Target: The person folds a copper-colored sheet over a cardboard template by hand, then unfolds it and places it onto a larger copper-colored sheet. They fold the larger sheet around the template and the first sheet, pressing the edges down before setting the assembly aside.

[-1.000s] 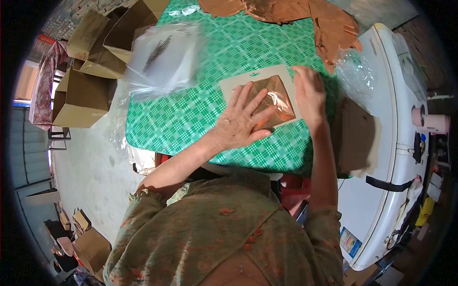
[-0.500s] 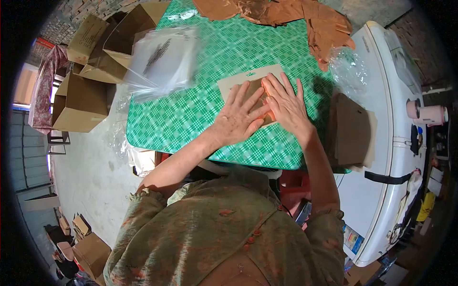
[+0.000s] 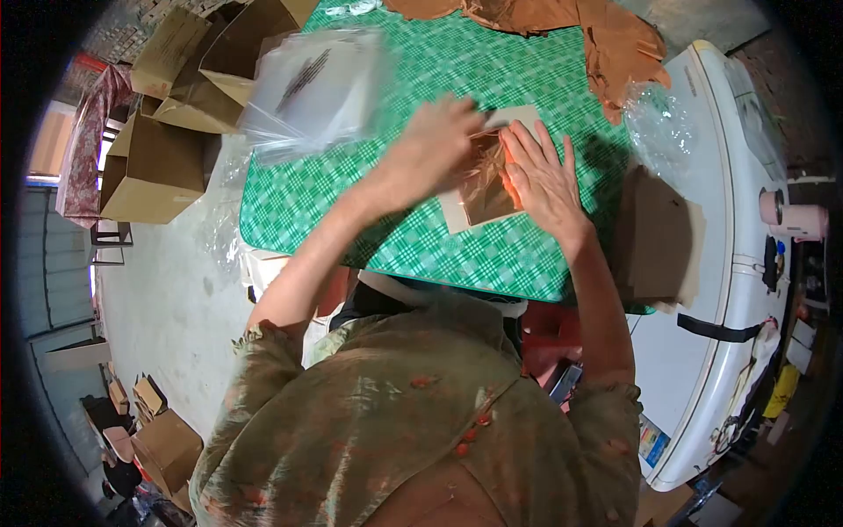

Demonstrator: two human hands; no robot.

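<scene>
My right hand [image 3: 546, 178] lies flat with fingers stretched out over the right side of a beige card [image 3: 457, 216] with a hanging slot hole at its top edge. A shiny brown sheet [image 3: 487, 195] covers the middle of the card. Bright orange [image 3: 509, 191] shows along the edge of my right thumb and forefinger. Smeared by motion, my left hand [image 3: 430, 151] is over the card's upper left part, its fingers too blurred to read. The card rests on a green checked tablecloth [image 3: 413, 237].
A stack of clear plastic sleeves [image 3: 316, 92] lies at the table's left. Brown crumpled sheets [image 3: 527, 16] and clear wrap [image 3: 659, 123] are at the back and right. Beige cards [image 3: 672, 237] are piled near the white fridge [image 3: 702, 351]. Cardboard boxes [image 3: 162, 180] stand left.
My left hand has lifted off the brown sheet and moved up, uncovering more of it. The right hand stays flat on the card. The view has shifted slightly.
</scene>
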